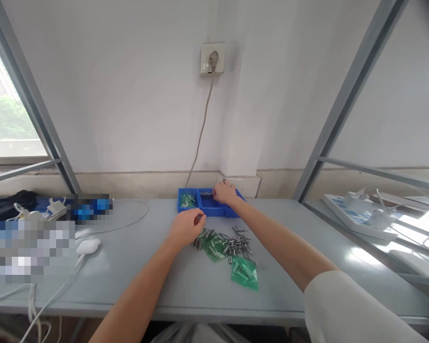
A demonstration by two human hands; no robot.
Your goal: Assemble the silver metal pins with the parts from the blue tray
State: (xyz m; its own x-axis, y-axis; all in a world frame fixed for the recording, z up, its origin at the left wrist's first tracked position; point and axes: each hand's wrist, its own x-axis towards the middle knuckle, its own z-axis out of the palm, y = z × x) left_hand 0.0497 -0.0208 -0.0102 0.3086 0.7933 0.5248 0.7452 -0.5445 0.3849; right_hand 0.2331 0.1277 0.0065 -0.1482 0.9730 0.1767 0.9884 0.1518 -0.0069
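Note:
A blue divided tray (213, 211) stands at the back of the table near the wall. My right hand (224, 193) is over its middle and right compartments, fingers bent together; whatever they hold is too small to make out. Just in front of the tray's left part is my left hand (188, 226), its thumb and fingers curled together, contents hidden. Green bags of small parts (188, 200) lie in the left compartment. Below the hands are loose metal pins (240, 245), short metal cylinders (199, 244), an opened-out green bag (215, 248) and another filled green bag (244, 273).
White chargers and cables (88, 246) spread over the table's left side. A power strip with plugs (361, 214) lies beyond the right metal frame (343, 102). A cord (201, 131) hangs from the wall socket (212, 59) behind the tray.

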